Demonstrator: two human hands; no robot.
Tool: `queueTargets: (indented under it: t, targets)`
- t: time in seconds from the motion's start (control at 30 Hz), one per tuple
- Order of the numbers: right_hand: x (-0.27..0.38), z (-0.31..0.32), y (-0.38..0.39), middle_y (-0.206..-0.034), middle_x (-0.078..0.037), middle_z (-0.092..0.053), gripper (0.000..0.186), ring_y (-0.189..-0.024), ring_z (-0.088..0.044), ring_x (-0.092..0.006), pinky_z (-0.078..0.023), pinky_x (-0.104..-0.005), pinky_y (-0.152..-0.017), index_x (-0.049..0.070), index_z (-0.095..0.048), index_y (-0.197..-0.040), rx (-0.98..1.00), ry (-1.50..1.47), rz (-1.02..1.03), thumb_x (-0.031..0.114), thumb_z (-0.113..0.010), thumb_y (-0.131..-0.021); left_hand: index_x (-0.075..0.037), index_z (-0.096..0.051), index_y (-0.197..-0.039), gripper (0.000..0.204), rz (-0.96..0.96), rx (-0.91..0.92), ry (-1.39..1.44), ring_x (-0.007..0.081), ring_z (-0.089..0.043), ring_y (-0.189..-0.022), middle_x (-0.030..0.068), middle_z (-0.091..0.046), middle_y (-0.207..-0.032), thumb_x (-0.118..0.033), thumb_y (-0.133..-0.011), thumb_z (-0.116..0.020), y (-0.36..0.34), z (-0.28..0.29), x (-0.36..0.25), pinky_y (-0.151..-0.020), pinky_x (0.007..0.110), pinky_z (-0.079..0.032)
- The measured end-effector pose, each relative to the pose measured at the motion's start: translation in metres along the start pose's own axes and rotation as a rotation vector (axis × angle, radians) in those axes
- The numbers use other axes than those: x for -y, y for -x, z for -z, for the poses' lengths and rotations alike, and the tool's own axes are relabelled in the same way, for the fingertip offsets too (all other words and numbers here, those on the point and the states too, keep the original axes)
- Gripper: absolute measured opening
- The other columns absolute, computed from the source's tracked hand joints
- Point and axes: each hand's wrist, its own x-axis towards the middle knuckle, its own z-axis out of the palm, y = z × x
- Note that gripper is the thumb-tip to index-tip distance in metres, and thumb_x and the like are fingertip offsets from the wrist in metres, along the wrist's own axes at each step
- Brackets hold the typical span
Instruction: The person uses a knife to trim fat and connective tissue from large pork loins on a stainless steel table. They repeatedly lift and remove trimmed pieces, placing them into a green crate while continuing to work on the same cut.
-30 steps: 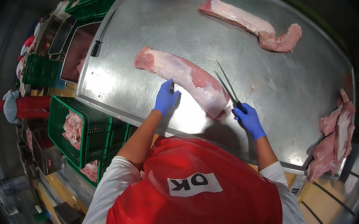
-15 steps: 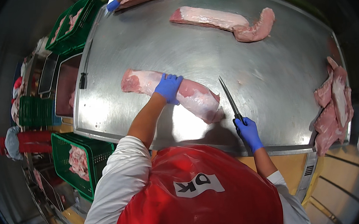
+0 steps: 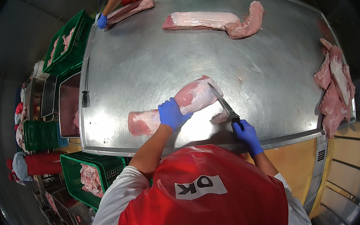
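Note:
A long pale pink pork loin [image 3: 196, 96] with white fat lies slantwise on the steel table, its right end farther from me than its left. My left hand [image 3: 172, 114], in a blue glove, is wrapped over the middle of the loin. My right hand [image 3: 247, 136], also gloved in blue, is closed round the black handle of a knife [image 3: 224, 102]. The blade points away from me, and its tip is at the loin's right end; whether it cuts in I cannot tell. A small scrap of meat [image 3: 219, 117] lies just left of the knife.
Another long piece of meat [image 3: 205, 19] rests at the far side of the steel table [image 3: 131, 65]. Several cuts [image 3: 335, 83] are heaped at the right edge. A sharpening rod [image 3: 85, 98] lies along the left edge. Green crates [image 3: 75, 178] stand left. A co-worker's gloved hand [image 3: 102, 21] touches meat at far left.
The loin has swung round, its right end now farther away. My left hand has moved nearer me with it. The knife has tilted leftward and reached the loin's right end.

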Motion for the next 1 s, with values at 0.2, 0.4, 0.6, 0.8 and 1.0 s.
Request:
queueTargets:
  t: [0.2, 0.4, 0.6, 0.8, 1.0]
  targets:
    - [0.05, -0.031, 0.02, -0.105, -0.024, -0.072, 0.039, -0.093, -0.071, -0.0447, -0.055, -0.0531, -0.083, 0.005, -0.069, -0.116, 0.086, 0.245, 0.084, 0.041, -0.063, -0.102, 0.005, -0.051, -0.143, 0.089, -0.194, -0.26, 0.27, 0.0455, -0.057, -0.127, 0.0316, -0.057, -0.137, -0.06, -0.087, -0.075, 0.035, -0.025, 0.018, -0.109, 0.057, -0.043]
    - [0.077, -0.065, 0.037, -0.103, -0.024, -0.072, 0.041, -0.089, -0.072, -0.0454, -0.056, -0.0553, -0.079, 0.003, -0.068, -0.116, -0.046, 0.401, 0.152, 0.041, -0.063, -0.102, 0.0, -0.053, -0.147, 0.068, -0.545, -0.24, 0.357, 0.0483, -0.041, -0.147, 0.0238, -0.047, -0.158, -0.033, -0.093, -0.075, 0.034, -0.031, 0.047, -0.123, 0.055, -0.033]
    - [0.101, -0.094, 0.049, -0.1, -0.027, -0.071, 0.039, -0.083, -0.07, -0.0468, -0.057, -0.056, -0.075, 0.0, -0.066, -0.108, -0.181, 0.533, 0.125, 0.038, -0.061, -0.104, 0.001, -0.054, -0.147, 0.066, -0.698, -0.196, 0.486, 0.0418, -0.041, -0.15, 0.0219, -0.049, -0.157, -0.028, -0.091, -0.074, 0.016, -0.036, 0.057, -0.126, 0.053, -0.032]
    - [0.118, -0.13, -0.002, -0.104, -0.028, -0.071, 0.036, -0.084, -0.071, -0.0461, -0.057, -0.0562, -0.075, 0.001, -0.064, -0.106, -0.274, 0.519, 0.193, 0.037, -0.059, -0.105, 0.002, -0.049, -0.151, 0.07, -0.757, -0.236, 0.422, 0.0419, -0.044, -0.147, 0.0228, -0.05, -0.156, -0.027, -0.091, -0.073, 0.014, -0.042, 0.056, -0.126, 0.052, -0.032]
    - [0.116, -0.112, 0.04, -0.102, -0.028, -0.072, 0.038, -0.087, -0.071, -0.0473, -0.057, -0.0568, -0.081, 0.001, -0.066, -0.113, -0.257, 0.486, 0.074, 0.038, -0.058, -0.104, 0.002, -0.051, -0.148, 0.069, -0.738, -0.275, 0.438, 0.0438, -0.048, -0.143, 0.0248, -0.051, -0.154, -0.026, -0.09, -0.073, 0.012, -0.04, 0.058, -0.124, 0.052, -0.035]
